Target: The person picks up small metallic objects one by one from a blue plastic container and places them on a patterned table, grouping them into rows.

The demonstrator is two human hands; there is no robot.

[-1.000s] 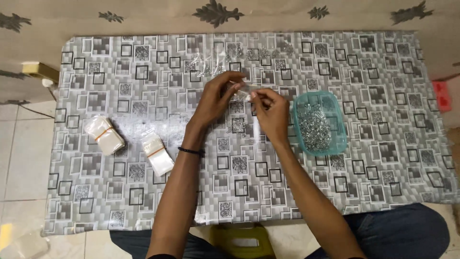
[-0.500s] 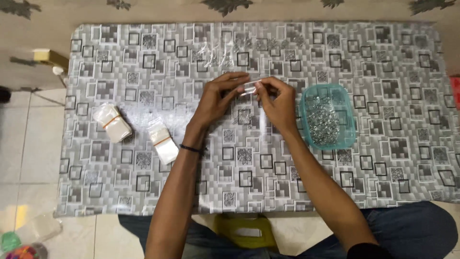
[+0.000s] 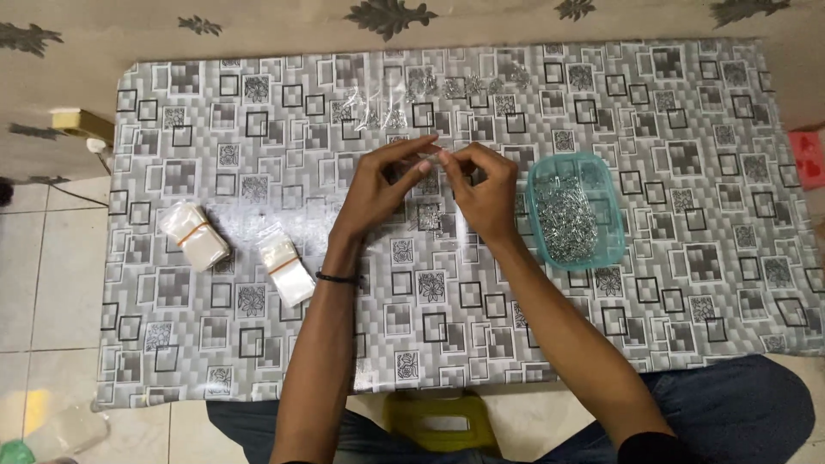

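Note:
My left hand (image 3: pixel 378 185) and my right hand (image 3: pixel 483 187) meet above the middle of the patterned table (image 3: pixel 258 344). Together they pinch the top of a small clear plastic bag (image 3: pixel 464 225) that hangs down in front of my right hand. A thin black band circles my left wrist. Just right of my right hand stands a teal plastic container (image 3: pixel 574 211) filled with several small silvery metal pieces.
Two bundles of small clear bags, each held by a rubber band (image 3: pixel 194 235) (image 3: pixel 286 265), lie at the left. Filled clear bags (image 3: pixel 404 99) lie at the table's far side. A yellow stool (image 3: pixel 440 423) is under the table's near edge.
Both hands stay together on the small bag, with only slight finger movement. The view has shifted a little.

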